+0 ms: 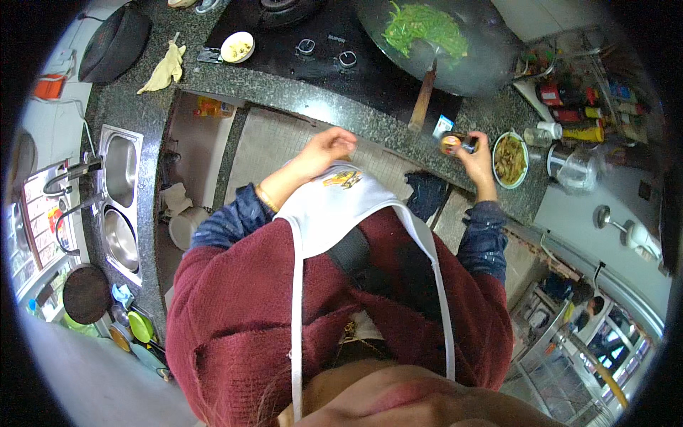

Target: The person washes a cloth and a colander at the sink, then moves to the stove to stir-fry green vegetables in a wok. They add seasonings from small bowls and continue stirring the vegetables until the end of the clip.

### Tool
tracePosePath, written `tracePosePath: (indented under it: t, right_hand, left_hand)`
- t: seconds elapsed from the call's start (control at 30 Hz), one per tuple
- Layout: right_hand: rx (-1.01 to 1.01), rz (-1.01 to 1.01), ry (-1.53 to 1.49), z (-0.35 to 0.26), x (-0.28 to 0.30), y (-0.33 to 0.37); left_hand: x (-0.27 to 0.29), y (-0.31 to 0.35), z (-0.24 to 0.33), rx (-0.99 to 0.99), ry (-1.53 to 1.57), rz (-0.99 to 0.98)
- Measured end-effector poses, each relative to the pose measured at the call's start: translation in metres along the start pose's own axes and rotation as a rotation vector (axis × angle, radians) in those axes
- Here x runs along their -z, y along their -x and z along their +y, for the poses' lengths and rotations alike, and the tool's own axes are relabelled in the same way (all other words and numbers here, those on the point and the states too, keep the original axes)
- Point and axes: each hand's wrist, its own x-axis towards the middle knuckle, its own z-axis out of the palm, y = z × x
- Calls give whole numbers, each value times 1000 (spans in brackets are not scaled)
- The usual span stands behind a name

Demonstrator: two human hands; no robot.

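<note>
My right hand (479,160) is closed around a small dark jar (455,144) with an orange and yellow label, held just above the counter's front edge. My left hand (326,151) hangs in front of the white apron (348,203), its fingers loosely bent and apart, with nothing in them. Ahead on the right, a large wok (484,67) on the cooktop holds green beans (427,32). A spatula with a wooden handle (423,103) leans in it, the handle pointing toward me. Beside my right hand stands a bowl of cooked food (510,160), pale-rimmed and oval in this view.
A small white bowl (237,48) with pale pieces sits at the black cooktop's (320,78) left edge. Farther left lie a pale cloth (167,67) and a double sink (121,171). Condiment bottles (569,114) and a clear-sided container (575,169) line the right side.
</note>
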Motion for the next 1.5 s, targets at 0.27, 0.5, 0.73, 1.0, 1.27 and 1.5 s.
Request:
tracePosePath:
  t: [0.27, 0.5, 0.73, 1.0, 1.27, 1.5]
  right_hand:
    - [247, -1, -355, -150, -75, 111]
    - [-264, -2, -912, -117, -95, 115]
    - [-687, -410, -1431, -68, -42, 85]
    - [-82, 528, -37, 70, 121, -97]
    - [-353, 607, 66, 143, 171, -250]
    - [-182, 697, 67, 157, 150, -266]
  left_hand:
    - [-30, -26, 23, 526, 572, -467]
    - [-53, -24, 6, -396, -379, -334]
    - [-96, -61, 18, -500, -721, -424]
    - [-150, -103, 16, -437, -693, 17]
    - [-150, -76, 4, -172, -696, 396]
    - [-154, -77, -5, -63, -535, 454]
